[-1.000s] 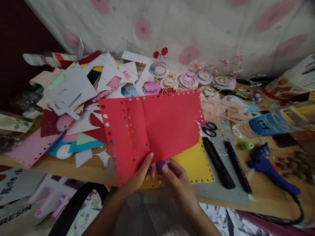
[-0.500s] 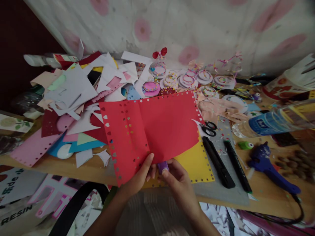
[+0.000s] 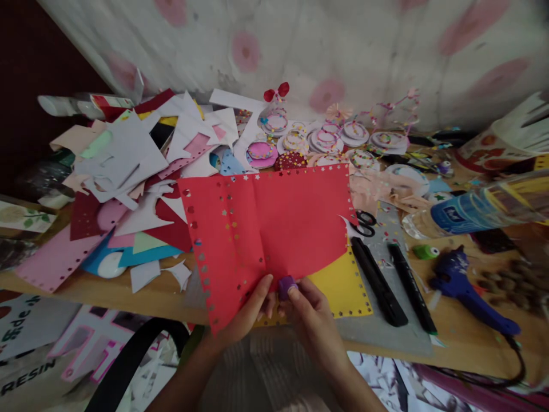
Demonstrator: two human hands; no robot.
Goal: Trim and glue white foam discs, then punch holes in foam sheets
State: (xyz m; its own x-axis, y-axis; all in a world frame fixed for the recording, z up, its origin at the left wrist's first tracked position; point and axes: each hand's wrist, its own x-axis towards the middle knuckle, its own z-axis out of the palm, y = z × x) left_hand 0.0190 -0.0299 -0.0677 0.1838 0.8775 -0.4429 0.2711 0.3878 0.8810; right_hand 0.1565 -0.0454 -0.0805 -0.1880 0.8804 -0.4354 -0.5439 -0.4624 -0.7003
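Observation:
A sheet of red paper with small star and heart cutouts along its edges is in my left hand, thumb on top and fingers beneath its near edge. My right hand grips a small purple craft punch, its thumb pressing on it. The punch sits at the red paper's near edge; whether the paper is inside its slot I cannot tell. Under the red sheet lies yellow paper, also edged with star cutouts. Black-handled scissors rest by the red sheet's right side.
A black cutter, a marker and a blue glue gun lie to the right. Beyond them is a plastic bottle. Paper scraps pile up on the left. Several beaded rings on white discs stand at the back.
The red paper has shifted slightly to the right and its near-left corner has dropped a little. The purple punch has turned slightly in my right hand and more of it shows.

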